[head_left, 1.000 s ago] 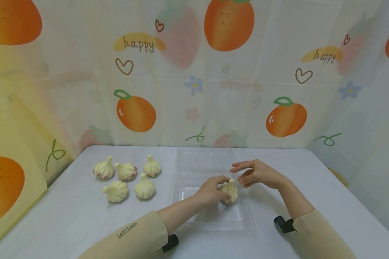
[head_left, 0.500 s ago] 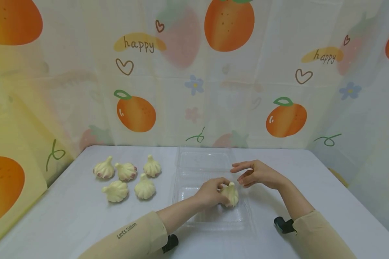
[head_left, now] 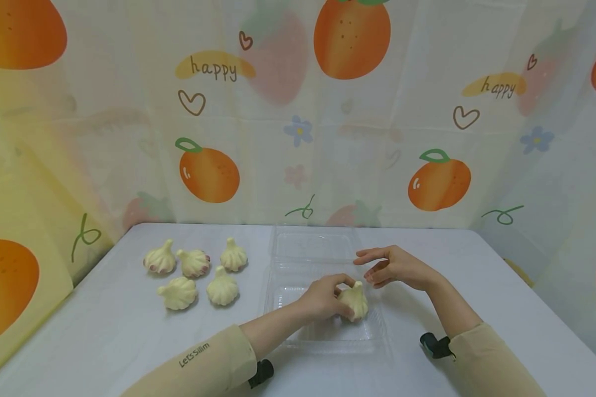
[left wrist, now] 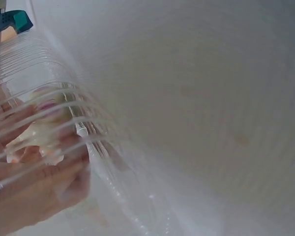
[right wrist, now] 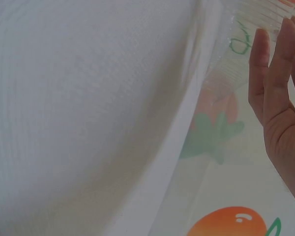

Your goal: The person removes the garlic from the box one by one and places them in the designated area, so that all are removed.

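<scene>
My left hand (head_left: 323, 298) holds a garlic bulb (head_left: 356, 302) with thumb and fingers at its left side, stem pointing up. Hand and bulb are over the right part of a clear plastic clamshell box (head_left: 323, 346), whose lid (head_left: 313, 245) lies folded back behind it. Through the box's ribbed wall, the left wrist view shows the fingers around the bulb (left wrist: 46, 110). My right hand (head_left: 402, 267) hovers at the box's right side, fingers loosely bent with nothing in them. In the right wrist view the same hand (right wrist: 280, 93) is partly cut off by the frame edge.
Several more garlic bulbs stand at the left of the white table (head_left: 104, 342), among them one near the box (head_left: 222, 286) and one at the far left (head_left: 160, 258). A fruit-printed curtain (head_left: 347, 165) hangs behind the table. Dark wrist cameras (head_left: 434, 344) sit below both forearms.
My left hand has shifted the garlic bulb slightly to the right and toward me within the box. The right hand and the other bulbs have stayed put.
</scene>
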The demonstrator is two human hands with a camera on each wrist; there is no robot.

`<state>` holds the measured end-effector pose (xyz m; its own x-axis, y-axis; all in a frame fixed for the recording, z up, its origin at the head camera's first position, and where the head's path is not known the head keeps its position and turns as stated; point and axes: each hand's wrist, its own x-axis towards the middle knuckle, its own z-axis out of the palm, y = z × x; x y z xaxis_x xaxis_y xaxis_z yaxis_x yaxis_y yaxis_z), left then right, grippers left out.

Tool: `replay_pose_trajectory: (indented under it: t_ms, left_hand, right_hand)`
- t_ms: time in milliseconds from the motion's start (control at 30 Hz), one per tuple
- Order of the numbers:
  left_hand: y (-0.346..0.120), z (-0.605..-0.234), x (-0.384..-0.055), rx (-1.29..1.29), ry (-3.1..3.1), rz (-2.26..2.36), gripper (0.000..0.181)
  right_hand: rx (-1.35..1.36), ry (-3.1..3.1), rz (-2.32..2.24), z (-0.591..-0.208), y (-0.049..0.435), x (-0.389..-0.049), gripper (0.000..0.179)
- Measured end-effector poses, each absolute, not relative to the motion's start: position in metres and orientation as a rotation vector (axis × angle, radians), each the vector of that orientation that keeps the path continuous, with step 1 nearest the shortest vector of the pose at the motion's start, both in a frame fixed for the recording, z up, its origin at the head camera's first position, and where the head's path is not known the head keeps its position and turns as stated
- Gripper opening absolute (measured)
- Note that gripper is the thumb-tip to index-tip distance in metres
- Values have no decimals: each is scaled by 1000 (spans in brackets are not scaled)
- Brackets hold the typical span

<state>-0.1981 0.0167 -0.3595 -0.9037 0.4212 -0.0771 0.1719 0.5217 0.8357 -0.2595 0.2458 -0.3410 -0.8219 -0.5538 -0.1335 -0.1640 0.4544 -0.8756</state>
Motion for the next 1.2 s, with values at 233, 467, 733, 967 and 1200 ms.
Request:
replay_pose_trajectory:
  t_ms: [233, 467, 733, 967, 1200]
  left_hand:
    - [17, -360, -198, 495, 2477, 1340, 49]
    - [18, -361, -198, 499, 2497, 1318, 48]
    - [17, -360, -197, 490, 2480, 1359, 48]
    - [18, -358, -195, 454, 2433, 1419, 47]
    - [14, -351, -197, 414, 2439, 1428, 49]
  right_hand:
    - [-609, 2302, -1330, -341, 245, -260, 50]
    - [-616, 2305, -1325, -342, 246, -261, 50]
    - [-622, 2305, -1322, -341, 246, -260, 49]
    - [-620, 2307, -1320, -341, 245, -259, 50]
    - [-633, 2311, -1313, -340, 245, -259, 50]
